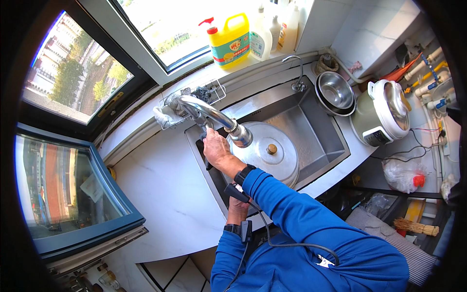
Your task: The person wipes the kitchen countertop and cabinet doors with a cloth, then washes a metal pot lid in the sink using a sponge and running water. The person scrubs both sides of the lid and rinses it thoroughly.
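Note:
My right hand (217,148) is at the base of the chrome faucet (213,109), its fingertips against the metal. Whether the fingers grip it is hidden behind the hand. Dark material shows beside and below this hand; what it is I cannot tell. The spout hangs over a round metal pot lid (261,146) with a brown knob (271,149), lying in the stainless steel sink (313,135). Below my right forearm, my left hand (239,210) is at the near left of the sink, close to the lidded pot. A black strapped device and the right arm cover its fingers.
A wire caddy (219,91) sits behind the faucet. Bottles and a yellow detergent jug (230,43) line the sill. Right of the sink stand nested metal bowls (335,89) and an electric cooker (381,109). An open window sash (80,193) overhangs the left countertop (164,182). Cables hang from my wrists.

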